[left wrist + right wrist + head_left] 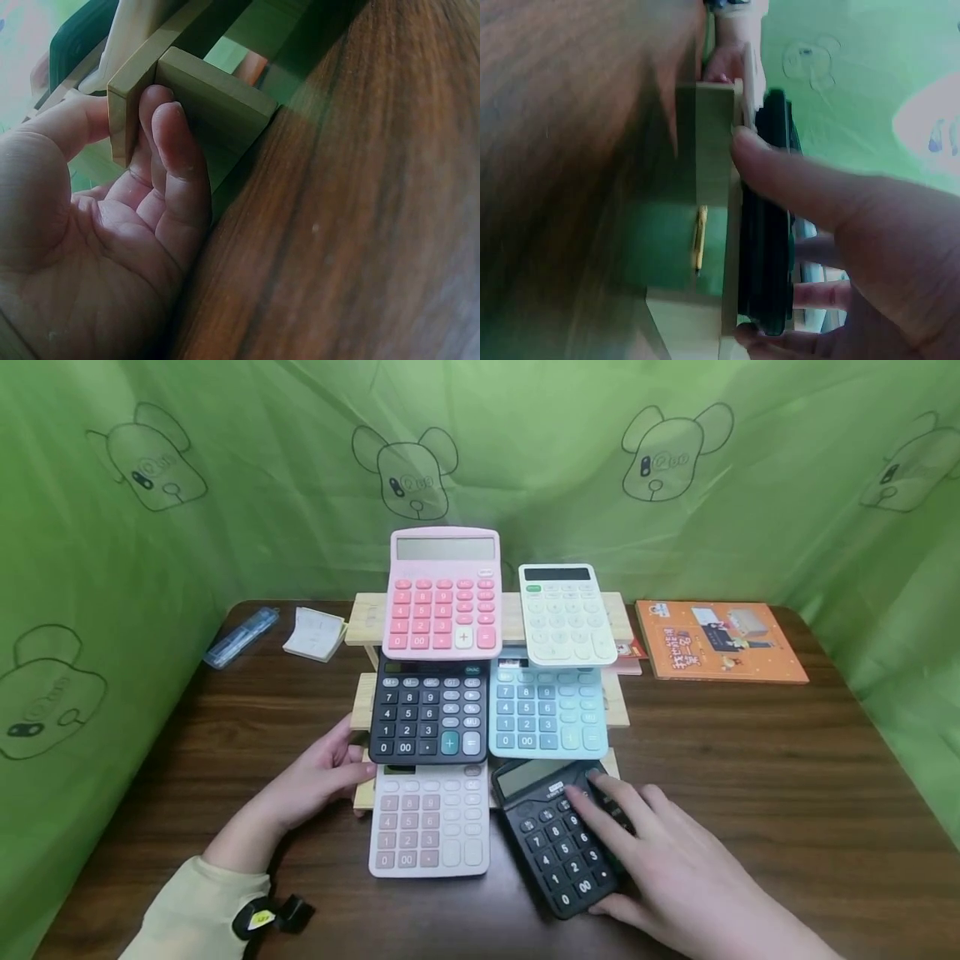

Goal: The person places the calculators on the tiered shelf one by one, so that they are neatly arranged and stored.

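A three-step wooden rack bears calculators in two columns. My left hand grips the rack's lower left end; in the left wrist view the thumb and fingers pinch the end of a wooden board. My right hand holds a black calculator by its edges at the lower right, thumb low and fingers over the upper right. This calculator lies askew, its top turned left. Beside it stands a white calculator with mauve keys. Above are a second black calculator and a light blue one.
A pink calculator and a pale green-white one stand on the top step. Behind the rack lie a blue packet and a paper pad at left, an orange book at right. Green cloth surrounds the table.
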`<state>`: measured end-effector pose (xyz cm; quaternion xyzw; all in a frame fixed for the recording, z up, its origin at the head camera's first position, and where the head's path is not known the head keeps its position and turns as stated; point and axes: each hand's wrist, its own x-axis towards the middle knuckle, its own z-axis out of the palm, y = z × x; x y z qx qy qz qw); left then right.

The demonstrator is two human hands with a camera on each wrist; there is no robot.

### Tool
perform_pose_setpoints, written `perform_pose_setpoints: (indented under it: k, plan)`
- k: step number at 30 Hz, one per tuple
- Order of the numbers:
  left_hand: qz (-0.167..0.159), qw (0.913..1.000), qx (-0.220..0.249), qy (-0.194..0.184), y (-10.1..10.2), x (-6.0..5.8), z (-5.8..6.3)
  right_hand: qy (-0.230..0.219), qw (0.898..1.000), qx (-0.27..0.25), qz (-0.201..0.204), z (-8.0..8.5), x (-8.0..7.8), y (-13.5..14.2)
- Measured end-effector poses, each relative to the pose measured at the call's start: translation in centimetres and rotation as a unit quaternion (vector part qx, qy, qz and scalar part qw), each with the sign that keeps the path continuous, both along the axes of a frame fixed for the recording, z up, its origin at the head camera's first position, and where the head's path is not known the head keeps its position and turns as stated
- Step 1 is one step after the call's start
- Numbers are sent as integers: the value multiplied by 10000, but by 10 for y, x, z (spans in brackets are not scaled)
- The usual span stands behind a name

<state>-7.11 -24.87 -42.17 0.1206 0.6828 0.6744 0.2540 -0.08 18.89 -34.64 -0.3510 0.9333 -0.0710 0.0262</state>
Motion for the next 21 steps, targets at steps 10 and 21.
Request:
perform_pose_setpoints:
  k: [10, 21]
  plan:
    - [-17, 10000, -37, 24, 0, -1, 2, 159, 9993, 108, -324, 2, 2, -24]
    - [2, 10000, -6, 40, 1, -1, -3, 561, 9959, 241, -661, -5, 4, -39]
